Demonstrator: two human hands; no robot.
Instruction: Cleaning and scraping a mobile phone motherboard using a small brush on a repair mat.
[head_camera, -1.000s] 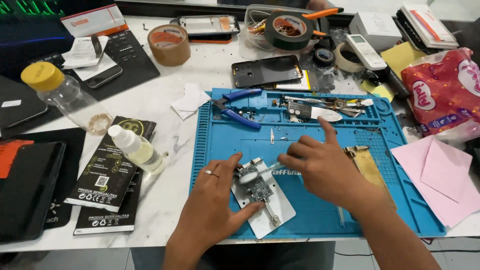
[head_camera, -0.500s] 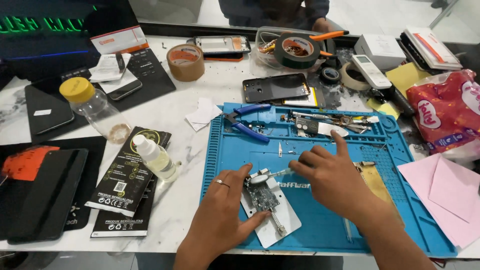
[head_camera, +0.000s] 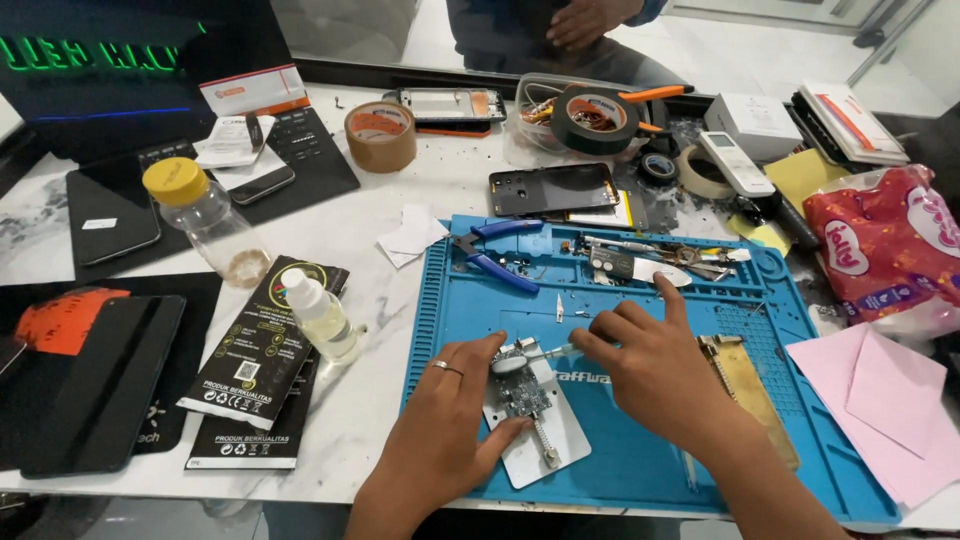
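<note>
Change: both hands sit nearer than before.
Left hand (head_camera: 440, 440): pinching the circuit board (head_camera: 522, 398).
Right hand (head_camera: 655, 370): closed on a thin tool (head_camera: 540, 355).
Board: on the blue mat (head_camera: 640, 470).

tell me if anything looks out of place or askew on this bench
Nothing is spilled. The white holder plate under the left hand sits skewed on the blue mat, and a phone with its back off lies among tape rolls. The right hand holds a thin tool.

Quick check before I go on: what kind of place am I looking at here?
Most likely a phone repair counter: a blue repair mat holding a circuit board in a clamp, pliers, and an opened phone among tape rolls.
</note>
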